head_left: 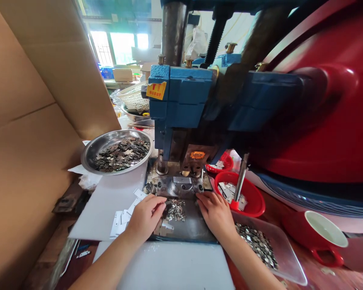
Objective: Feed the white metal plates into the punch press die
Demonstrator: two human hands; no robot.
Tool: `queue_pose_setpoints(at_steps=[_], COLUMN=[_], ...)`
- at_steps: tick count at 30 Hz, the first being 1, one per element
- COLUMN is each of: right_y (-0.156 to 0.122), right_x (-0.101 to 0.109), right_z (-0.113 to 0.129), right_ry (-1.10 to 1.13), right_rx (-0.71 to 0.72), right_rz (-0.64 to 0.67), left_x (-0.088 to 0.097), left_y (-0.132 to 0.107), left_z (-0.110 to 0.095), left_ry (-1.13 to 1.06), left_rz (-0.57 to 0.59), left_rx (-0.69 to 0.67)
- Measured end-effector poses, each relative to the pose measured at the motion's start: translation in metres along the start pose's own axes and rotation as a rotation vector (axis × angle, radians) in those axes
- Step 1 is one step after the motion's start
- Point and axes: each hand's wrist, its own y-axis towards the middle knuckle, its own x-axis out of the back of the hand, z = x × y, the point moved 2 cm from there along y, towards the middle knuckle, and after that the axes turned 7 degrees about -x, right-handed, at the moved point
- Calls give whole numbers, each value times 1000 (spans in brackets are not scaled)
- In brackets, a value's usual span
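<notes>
My left hand [147, 214] is closed in a pinch beside a pile of small shiny metal pieces [176, 210]. What its fingertips hold, if anything, is too small to make out. White flat plates with holes [121, 219] lie just left of that hand. My right hand [217, 212] has its fingers stretched toward the right front of the die [181, 186], thumb apart, with no object visible in it. Between the hands, the pile lies on the dark metal bed [196, 225] of a blue press [184, 96]. The press head stands above the die.
A steel bowl of flat metal pieces [87, 155] stands at left. To the right are a red basket with white plates [258, 201], a clear tray of small metal parts [293, 257] and a red mug [308, 237]. A large red wheel [329, 121] and cardboard [27, 161] flank the press.
</notes>
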Motion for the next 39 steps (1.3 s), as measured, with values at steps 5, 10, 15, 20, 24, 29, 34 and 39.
queue_pose_setpoints(at_steps=[5, 10, 15, 20, 24, 29, 34, 39], right_y=[7, 44, 69, 57, 45, 39, 42, 45], right_x=[3, 6, -2, 6, 7, -2, -1, -1], right_z=[1, 21, 44, 48, 44, 34, 33, 33], right_ry=[174, 421, 280, 206, 168, 301, 293, 277], right_rx=[-44, -120, -109, 31, 112, 68, 73, 84], right_rz=[-23, -135, -149, -121, -99, -162, -156, -120], left_x=[1, 1, 3, 1, -3, -14, -24, -26], left_y=[3, 15, 29, 47, 65, 81, 88, 89], left_z=[-4, -14, -19, -17, -18, -23, -19, -15], left_ry=[-38, -103, -128, -145, -134, -65, 22, 49], left_rz=[-20, 1, -35, -78, -118, -120, -166, -205], left_rx=[-15, 62, 86, 51, 88, 101, 62, 16])
